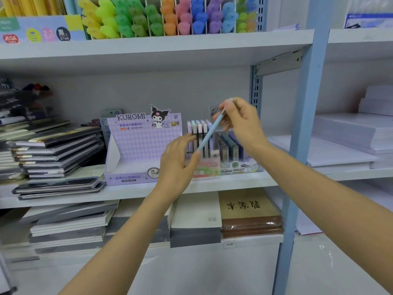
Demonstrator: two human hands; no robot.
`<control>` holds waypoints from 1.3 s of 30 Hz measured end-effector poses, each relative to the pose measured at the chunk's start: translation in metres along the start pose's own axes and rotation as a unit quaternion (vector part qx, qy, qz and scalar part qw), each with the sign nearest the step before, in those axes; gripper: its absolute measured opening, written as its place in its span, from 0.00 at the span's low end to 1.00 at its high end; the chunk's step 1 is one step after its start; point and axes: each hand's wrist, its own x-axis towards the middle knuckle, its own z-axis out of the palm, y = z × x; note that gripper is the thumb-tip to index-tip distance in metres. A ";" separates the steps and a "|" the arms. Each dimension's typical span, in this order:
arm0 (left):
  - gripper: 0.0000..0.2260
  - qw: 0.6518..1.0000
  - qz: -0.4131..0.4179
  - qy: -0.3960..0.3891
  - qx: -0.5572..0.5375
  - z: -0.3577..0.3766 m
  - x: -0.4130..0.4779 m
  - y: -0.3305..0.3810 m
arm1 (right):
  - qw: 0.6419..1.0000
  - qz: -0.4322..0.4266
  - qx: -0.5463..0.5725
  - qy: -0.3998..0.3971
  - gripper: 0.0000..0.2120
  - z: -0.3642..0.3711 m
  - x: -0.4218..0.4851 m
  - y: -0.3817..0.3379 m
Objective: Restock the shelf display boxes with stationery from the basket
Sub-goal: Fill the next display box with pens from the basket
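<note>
My right hand (240,124) grips the upper end of a light blue pen (209,134), held slanted in front of the middle shelf. My left hand (177,165) touches the pen's lower tip with its fingertips, fingers loosely bent. Behind the pen stands a pink "Fruit Soda" display box (205,168) with several upright pastel pens (198,133). To its right a box of dark lead cases (230,149) is partly hidden by my right hand. A purple Kuromi display box (131,158) stands to the left and looks empty inside. No basket is in view.
Stacked notebooks (57,150) fill the shelf's left side. Highlighters in colour rows (170,15) stand on the shelf above. Paper stacks (348,133) lie right of the blue upright post (302,128). More notebooks (248,211) lie on the shelf below.
</note>
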 end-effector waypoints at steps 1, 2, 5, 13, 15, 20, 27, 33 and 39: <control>0.21 0.999 0.008 -0.031 0.043 0.001 -0.001 -0.004 | 0.999 -0.009 -0.009 0.032 0.10 -0.005 0.004 0.003; 0.24 0.995 0.007 -0.066 0.072 0.002 -0.003 -0.007 | 0.998 -0.018 -0.023 0.056 0.10 -0.009 0.007 0.006; 0.31 0.985 0.017 -0.118 0.126 0.009 -0.010 -0.019 | 0.994 -0.032 -0.066 0.075 0.08 -0.013 0.012 0.020; 0.32 0.969 0.085 -0.070 0.220 0.015 -0.015 -0.026 | 0.977 -0.043 -0.207 -0.018 0.11 0.003 0.004 0.044; 0.33 0.966 0.094 -0.069 0.231 0.016 -0.016 -0.027 | 0.976 -0.041 -0.212 -0.041 0.11 0.001 0.008 0.041; 0.34 0.966 0.097 -0.067 0.231 0.018 -0.017 -0.028 | 0.972 -0.031 -0.222 -0.066 0.10 0.002 0.010 0.043; 0.34 0.968 0.088 -0.077 0.224 0.018 -0.017 -0.027 | 0.960 -0.093 -0.262 -0.026 0.05 0.007 0.003 0.053; 0.34 0.966 0.107 -0.069 0.223 0.018 -0.020 -0.029 | 0.942 -0.067 -0.322 -0.059 0.16 0.009 -0.007 0.052; 0.28 0.977 0.126 0.042 0.165 0.029 -0.078 -0.056 | 0.964 -0.158 -0.199 -0.079 0.02 0.019 -0.077 0.040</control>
